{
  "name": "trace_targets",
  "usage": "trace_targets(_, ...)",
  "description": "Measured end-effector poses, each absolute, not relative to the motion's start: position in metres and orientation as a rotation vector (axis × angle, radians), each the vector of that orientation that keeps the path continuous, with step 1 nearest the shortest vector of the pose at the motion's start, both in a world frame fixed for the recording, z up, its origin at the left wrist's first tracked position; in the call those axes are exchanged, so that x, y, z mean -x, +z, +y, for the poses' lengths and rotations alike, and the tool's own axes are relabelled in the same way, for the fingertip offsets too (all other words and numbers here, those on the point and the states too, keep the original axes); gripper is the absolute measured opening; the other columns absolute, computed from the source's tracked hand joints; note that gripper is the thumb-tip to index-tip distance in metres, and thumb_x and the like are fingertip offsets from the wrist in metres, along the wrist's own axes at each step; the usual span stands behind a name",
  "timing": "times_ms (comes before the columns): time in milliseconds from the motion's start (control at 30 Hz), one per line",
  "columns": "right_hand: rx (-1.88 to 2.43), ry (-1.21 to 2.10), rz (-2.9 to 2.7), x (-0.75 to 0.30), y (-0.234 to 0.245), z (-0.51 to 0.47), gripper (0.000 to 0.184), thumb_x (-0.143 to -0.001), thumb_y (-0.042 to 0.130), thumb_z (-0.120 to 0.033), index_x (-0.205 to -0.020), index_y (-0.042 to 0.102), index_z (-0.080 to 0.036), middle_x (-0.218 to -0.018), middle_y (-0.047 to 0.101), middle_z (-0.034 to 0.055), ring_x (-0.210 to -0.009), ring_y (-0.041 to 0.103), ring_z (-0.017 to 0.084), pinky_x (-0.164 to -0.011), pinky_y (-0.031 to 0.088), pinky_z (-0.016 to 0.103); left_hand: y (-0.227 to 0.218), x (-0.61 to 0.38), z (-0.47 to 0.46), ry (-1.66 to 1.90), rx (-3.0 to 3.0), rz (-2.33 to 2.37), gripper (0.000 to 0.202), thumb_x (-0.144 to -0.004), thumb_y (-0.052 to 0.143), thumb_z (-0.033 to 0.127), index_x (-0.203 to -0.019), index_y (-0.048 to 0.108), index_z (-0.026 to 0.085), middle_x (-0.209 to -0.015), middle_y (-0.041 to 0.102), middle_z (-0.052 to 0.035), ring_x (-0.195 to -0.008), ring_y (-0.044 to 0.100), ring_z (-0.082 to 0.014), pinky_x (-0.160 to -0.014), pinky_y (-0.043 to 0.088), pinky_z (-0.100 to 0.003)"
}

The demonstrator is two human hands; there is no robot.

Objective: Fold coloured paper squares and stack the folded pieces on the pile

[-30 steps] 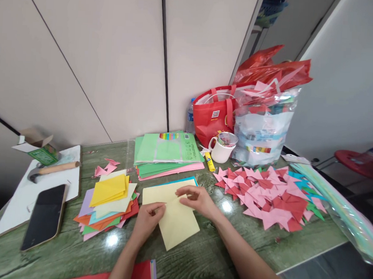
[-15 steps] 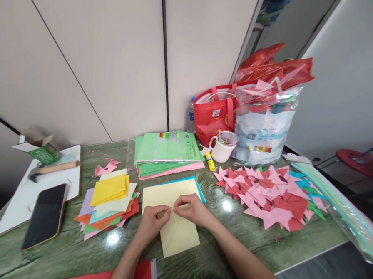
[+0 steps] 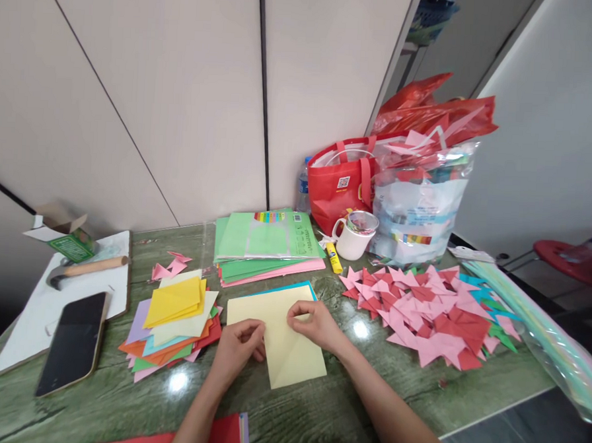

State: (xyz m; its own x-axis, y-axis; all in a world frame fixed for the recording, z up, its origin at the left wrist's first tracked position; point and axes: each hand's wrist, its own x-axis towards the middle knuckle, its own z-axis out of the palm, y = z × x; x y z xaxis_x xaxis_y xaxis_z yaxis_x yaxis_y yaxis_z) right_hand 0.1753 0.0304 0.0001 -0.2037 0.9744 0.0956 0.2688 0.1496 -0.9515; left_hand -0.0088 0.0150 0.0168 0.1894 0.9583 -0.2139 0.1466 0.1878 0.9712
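A pale yellow sheet of paper (image 3: pixel 293 365) with faint crease lines lies aslant over a stack of pale yellow paper (image 3: pixel 246 306), which has a blue edge showing behind it. My left hand (image 3: pixel 241 345) pinches the sheet's left edge, thumb and forefinger together. At its upper part, my right hand (image 3: pixel 314 325) is closed with thumb and forefinger pinching the paper. The sheet's near corner hangs past the stack over the green table. Fingertips partly hide the upper edge, which blends with the stack below.
Left are folded colored papers (image 3: pixel 176 314), a phone (image 3: pixel 72 342), a hammer (image 3: pixel 88 268) and a box (image 3: pixel 71 239). Behind are packed green paper (image 3: pixel 270 237), a glue stick (image 3: pixel 333 258), a mug (image 3: pixel 353 241) and a red bag (image 3: pixel 334 190). Pink and red folded pieces (image 3: pixel 425 307) lie right.
My hands were pinched together at the sheet's middle; now they are apart, the right having moved right and up. The sheet's near end has shifted up and to the right.
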Motion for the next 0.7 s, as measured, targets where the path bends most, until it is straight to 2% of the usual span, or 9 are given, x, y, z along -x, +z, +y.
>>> trace_targets(167, 1.231, 1.095, -1.638, -0.175, 0.001, 0.030, 0.011, -0.065, 0.052, -0.015, -0.063, 0.063, -0.017, -0.065, 0.064, 0.0012, -0.064, 0.058, 0.015, -0.062, 0.043, 0.024, 0.020, 0.009, 0.013, 0.829, -1.343, 1.269, 0.024, -0.070, 0.057, 0.035, -0.069, 0.068, 0.013, -0.037, 0.056, 0.0010, -0.030, 0.048, -0.0107, -0.032, 0.036, -0.019)
trace_targets(333, 1.285, 1.110, -1.537, -0.180, -0.004, 0.035, 0.009, -0.064, 0.053, -0.017, -0.063, 0.062, -0.016, -0.056, 0.060, -0.0008, -0.046, 0.050, 0.010, -0.044, 0.038, 0.020, 0.021, 0.016, 0.014, 0.909, -1.419, 1.354, 0.022, -0.070, 0.058, 0.034, -0.071, 0.069, 0.015, -0.031, 0.050, 0.0038, -0.029, 0.045, -0.0103, -0.033, 0.033, -0.019)
trace_targets(400, 1.256, 1.175, -1.415, -0.182, -0.006, 0.037, 0.008, -0.064, 0.054, -0.020, -0.063, 0.060, -0.016, -0.051, 0.056, -0.0024, -0.043, 0.049, 0.009, -0.042, 0.040, 0.020, 0.021, 0.019, 0.015, 0.992, -1.403, 1.385, 0.020, -0.068, 0.059, 0.034, -0.070, 0.069, 0.017, -0.030, 0.048, 0.0050, -0.029, 0.045, -0.0105, -0.034, 0.033, -0.020)
trace_targets(500, 1.204, 1.234, -1.250, -0.184, -0.007, 0.039, 0.011, -0.065, 0.056, -0.027, -0.063, 0.057, -0.016, -0.052, 0.057, -0.0022, -0.045, 0.054, 0.011, -0.045, 0.045, 0.022, 0.023, 0.022, 0.015, 1.169, -1.336, 1.460, 0.017, -0.067, 0.060, 0.033, -0.069, 0.068, 0.018, -0.032, 0.047, 0.0064, -0.027, 0.042, -0.0094, -0.032, 0.032, -0.020)
trace_targets(600, 1.196, 1.204, -1.158, -0.186, -0.008, 0.041, 0.020, -0.068, 0.057, -0.035, -0.066, 0.057, -0.015, -0.058, 0.062, 0.0017, -0.049, 0.058, 0.013, -0.047, 0.048, 0.024, 0.024, 0.028, 0.018, 1.474, -1.150, 1.571, 0.017, -0.069, 0.058, 0.033, -0.066, 0.062, 0.017, -0.037, 0.049, 0.0065, -0.026, 0.039, -0.0078, -0.029, 0.030, -0.019)
trace_targets(700, 1.215, 1.086, -1.213, -0.184, -0.009, 0.041, 0.023, -0.071, 0.056, -0.038, -0.070, 0.059, -0.015, -0.064, 0.064, 0.0047, -0.055, 0.061, 0.015, -0.052, 0.050, 0.027, 0.024, 0.036, 0.025, 1.833, -0.870, 1.599, 0.021, -0.070, 0.055, 0.033, -0.058, 0.054, 0.015, -0.043, 0.054, 0.0043, -0.029, 0.044, -0.0085, -0.029, 0.033, -0.019)
